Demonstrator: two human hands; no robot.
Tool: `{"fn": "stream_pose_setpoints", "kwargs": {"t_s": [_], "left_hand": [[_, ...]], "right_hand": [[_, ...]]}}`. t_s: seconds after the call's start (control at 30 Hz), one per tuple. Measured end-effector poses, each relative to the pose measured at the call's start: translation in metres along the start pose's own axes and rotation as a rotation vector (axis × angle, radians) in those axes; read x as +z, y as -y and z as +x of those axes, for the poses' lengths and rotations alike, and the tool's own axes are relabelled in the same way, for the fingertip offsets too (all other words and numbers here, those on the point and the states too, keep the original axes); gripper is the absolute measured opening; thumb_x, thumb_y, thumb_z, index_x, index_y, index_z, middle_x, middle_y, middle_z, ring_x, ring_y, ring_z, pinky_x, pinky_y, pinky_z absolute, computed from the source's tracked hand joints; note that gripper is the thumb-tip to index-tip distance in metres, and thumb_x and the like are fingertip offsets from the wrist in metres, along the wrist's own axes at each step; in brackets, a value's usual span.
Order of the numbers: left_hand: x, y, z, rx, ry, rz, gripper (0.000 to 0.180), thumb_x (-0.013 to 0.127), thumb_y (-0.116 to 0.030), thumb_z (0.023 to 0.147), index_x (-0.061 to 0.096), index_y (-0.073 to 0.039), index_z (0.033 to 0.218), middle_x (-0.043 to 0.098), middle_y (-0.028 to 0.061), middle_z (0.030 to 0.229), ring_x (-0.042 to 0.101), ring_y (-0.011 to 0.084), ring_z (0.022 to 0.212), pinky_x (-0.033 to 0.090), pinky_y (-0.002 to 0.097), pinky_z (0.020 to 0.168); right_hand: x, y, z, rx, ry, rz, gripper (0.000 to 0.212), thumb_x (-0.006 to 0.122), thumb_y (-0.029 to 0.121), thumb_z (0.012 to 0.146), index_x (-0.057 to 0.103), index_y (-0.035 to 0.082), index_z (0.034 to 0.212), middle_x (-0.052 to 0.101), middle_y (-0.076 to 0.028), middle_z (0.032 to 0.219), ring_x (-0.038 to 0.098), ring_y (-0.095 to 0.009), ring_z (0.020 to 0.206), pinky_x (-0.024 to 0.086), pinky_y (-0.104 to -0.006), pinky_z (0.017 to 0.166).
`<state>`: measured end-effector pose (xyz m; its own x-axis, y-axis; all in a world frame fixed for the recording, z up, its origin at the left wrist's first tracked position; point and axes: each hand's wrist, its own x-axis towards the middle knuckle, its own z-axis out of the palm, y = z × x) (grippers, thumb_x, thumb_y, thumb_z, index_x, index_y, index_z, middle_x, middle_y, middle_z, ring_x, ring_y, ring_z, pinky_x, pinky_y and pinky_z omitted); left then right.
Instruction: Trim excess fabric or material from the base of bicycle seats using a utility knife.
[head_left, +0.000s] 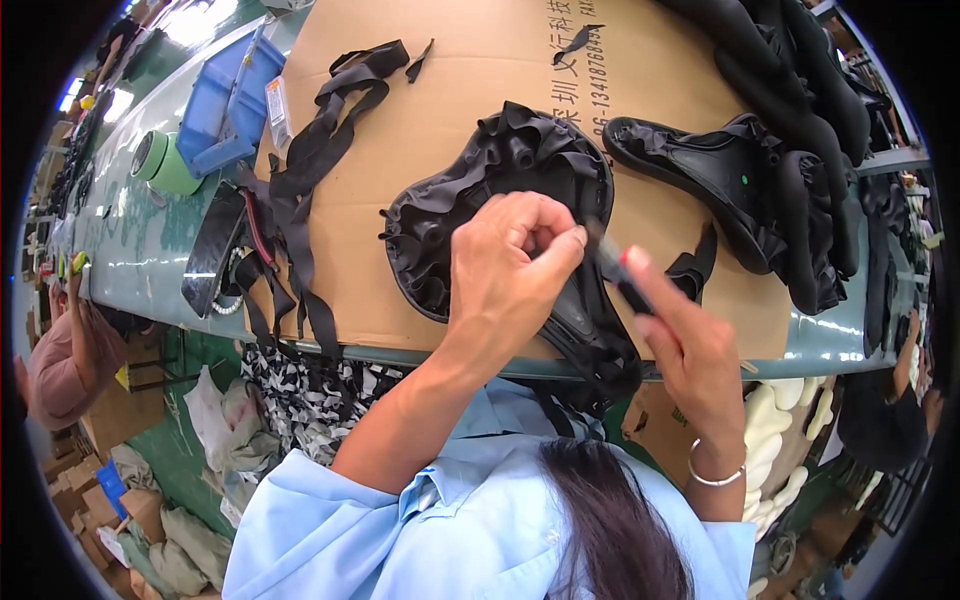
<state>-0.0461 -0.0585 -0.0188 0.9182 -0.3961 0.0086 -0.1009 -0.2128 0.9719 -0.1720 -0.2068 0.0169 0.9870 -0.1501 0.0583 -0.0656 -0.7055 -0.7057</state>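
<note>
In front of me a black bicycle saddle point(420, 235) lies underside up on a cardboard sheet point(370, 210), its soft black cover gathered in folds inside the rim. My left hand point(510, 265) is over the saddle's middle, fingers pinched at the cover's edge near the right rim; what sits between the fingertips is mostly hidden. Gripped in my right hand point(690, 350) is a slim dark-handled knife point(625, 285), blurred, its tip close to my left fingertips. Loose black cover strip point(695, 265) lies just beyond the knife.
Another upturned saddle point(700, 165) and a pile of black saddles point(800, 90) fill the right side. Long black offcuts point(335, 110), a blue bin point(235, 100), a green container point(165, 163) and a red-handled tool point(258, 230) are on the left. The table's front edge runs below my wrists.
</note>
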Motion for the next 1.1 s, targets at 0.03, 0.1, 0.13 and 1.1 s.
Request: {"fn": "stream_pose_setpoints", "kwargs": {"t_s": [0.03, 0.1, 0.13, 1.1], "left_hand": [[-0.002, -0.001, 0.002, -0.102, 0.012, -0.168, 0.011, 0.068, -0.011, 0.077, 0.063, -0.002, 0.075, 0.057, 0.0002, 0.067, 0.049, 0.0071, 0.060, 0.040, 0.0233, 0.055], [-0.005, 0.002, 0.002, -0.158, 0.058, -0.377, 0.011, 0.069, -0.013, 0.080, 0.064, -0.003, 0.077, 0.056, -0.0052, 0.068, 0.046, 0.0007, 0.061, 0.036, 0.0184, 0.055], [-0.007, 0.000, 0.002, -0.161, 0.060, -0.379, 0.011, 0.069, -0.013, 0.080, 0.064, -0.003, 0.077, 0.056, -0.0052, 0.068, 0.046, 0.0007, 0.061, 0.036, 0.0184, 0.055], [-0.028, -0.012, 0.000, 0.027, 0.289, 0.256, 0.015, 0.072, -0.016, 0.069, 0.066, -0.003, 0.070, 0.058, 0.0041, 0.064, 0.053, 0.0146, 0.062, 0.042, 0.0290, 0.058]], "right_hand": [[0.000, -0.003, -0.004, -0.047, 0.063, 0.048, 0.052, 0.066, 0.002, 0.082, 0.056, 0.010, 0.132, 0.068, -0.016, 0.097, 0.061, -0.029, 0.070, 0.051, -0.0345, 0.067], [0.000, -0.009, -0.006, -0.069, 0.079, 0.085, 0.051, 0.066, 0.002, 0.082, 0.056, 0.010, 0.132, 0.068, -0.015, 0.099, 0.061, -0.029, 0.070, 0.051, -0.0345, 0.067], [0.000, -0.011, -0.007, -0.092, 0.096, 0.127, 0.050, 0.066, 0.002, 0.082, 0.057, 0.010, 0.131, 0.069, -0.014, 0.101, 0.061, -0.028, 0.071, 0.051, -0.0345, 0.068], [0.005, -0.010, -0.012, -0.058, -0.057, 0.079, 0.047, 0.060, -0.001, 0.085, 0.054, 0.002, 0.132, 0.066, -0.015, 0.116, 0.061, -0.015, 0.071, 0.048, -0.0247, 0.066]]}}
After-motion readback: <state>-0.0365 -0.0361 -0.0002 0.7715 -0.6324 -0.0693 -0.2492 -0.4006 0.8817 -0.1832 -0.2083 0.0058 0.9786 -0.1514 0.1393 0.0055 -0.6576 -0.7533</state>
